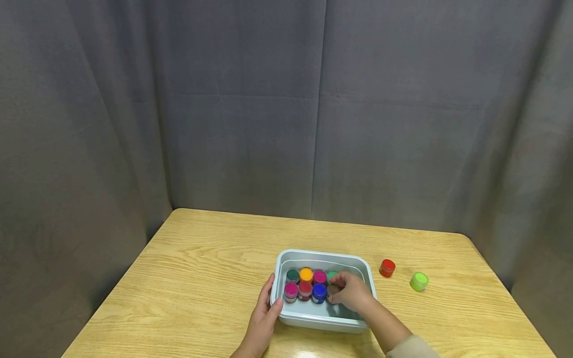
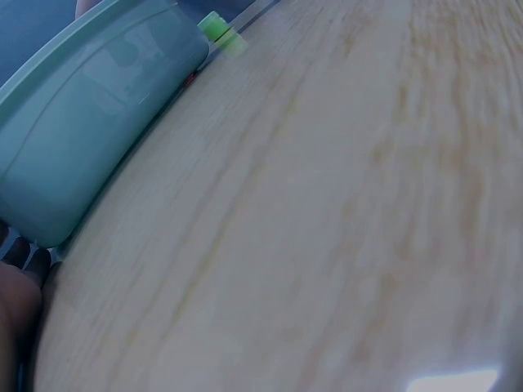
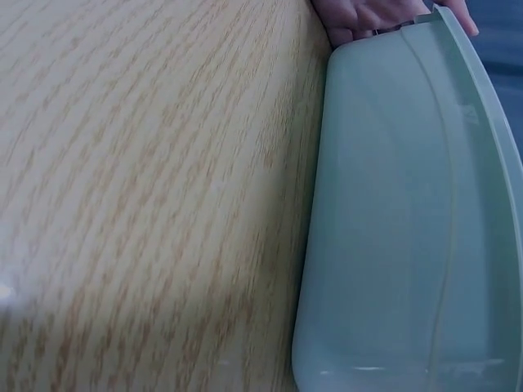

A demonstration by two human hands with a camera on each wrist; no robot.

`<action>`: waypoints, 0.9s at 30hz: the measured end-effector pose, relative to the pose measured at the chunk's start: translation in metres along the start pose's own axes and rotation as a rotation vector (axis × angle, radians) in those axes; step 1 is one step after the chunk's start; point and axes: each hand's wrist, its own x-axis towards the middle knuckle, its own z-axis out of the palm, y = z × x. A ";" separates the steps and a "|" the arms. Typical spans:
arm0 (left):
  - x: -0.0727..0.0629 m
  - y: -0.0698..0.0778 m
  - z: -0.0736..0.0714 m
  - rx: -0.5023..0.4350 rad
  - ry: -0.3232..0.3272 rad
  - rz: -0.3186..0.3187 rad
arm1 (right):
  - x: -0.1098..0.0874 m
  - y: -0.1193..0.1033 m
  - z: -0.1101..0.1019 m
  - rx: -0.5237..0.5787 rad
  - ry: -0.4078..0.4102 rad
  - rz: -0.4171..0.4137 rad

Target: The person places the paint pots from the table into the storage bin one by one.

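A pale blue-green plastic tub stands on the wooden table with small paint jars in two rows. My left hand grips its left end, thumb at the rim and fingers along the outer wall; the right wrist view shows these fingers at the tub's far end. Inside the tub, my right hand pinches a dark brownish jar at the right of the front row, partly hidden by the fingers. Beside it are a blue jar, a red jar and a magenta jar.
In the back row are dark green, orange, magenta and green lids. Right of the tub, a red jar and a lime green jar sit on the table. Grey curtains surround it.
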 end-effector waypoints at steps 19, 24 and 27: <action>0.000 0.003 0.001 -0.004 -0.009 -0.017 | -0.004 -0.005 -0.008 0.078 0.082 -0.017; 0.000 0.003 0.001 0.008 0.001 -0.022 | -0.011 -0.012 -0.017 0.108 0.104 -0.038; 0.000 0.003 0.001 0.008 -0.003 -0.022 | -0.016 -0.013 -0.023 0.131 0.110 -0.052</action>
